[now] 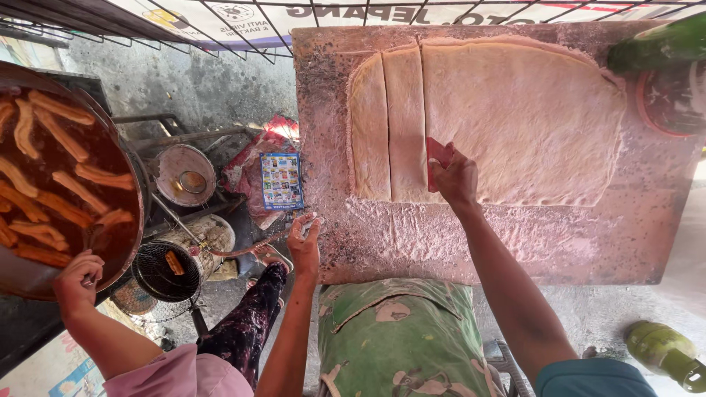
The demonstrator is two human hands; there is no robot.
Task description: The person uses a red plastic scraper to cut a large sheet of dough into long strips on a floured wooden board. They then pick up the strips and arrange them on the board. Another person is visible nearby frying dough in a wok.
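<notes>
My right hand reaches over a floured board and grips a small red scraper, its edge pressed into a wide sheet of flattened dough. Two long strips are cut off on the sheet's left side, and the scraper stands at the lower end of the second cut. My left hand is out of view. A co-worker in a pink top sits at the lower left. One of that person's hands holds the handle of a wire skimmer; the other rests on the wok's rim.
A big wok of hot oil with several frying dough sticks fills the left edge. A green patterned cloth bundle lies below the board. Green bottles stand at the top right and bottom right. Tins and packets litter the ground between wok and board.
</notes>
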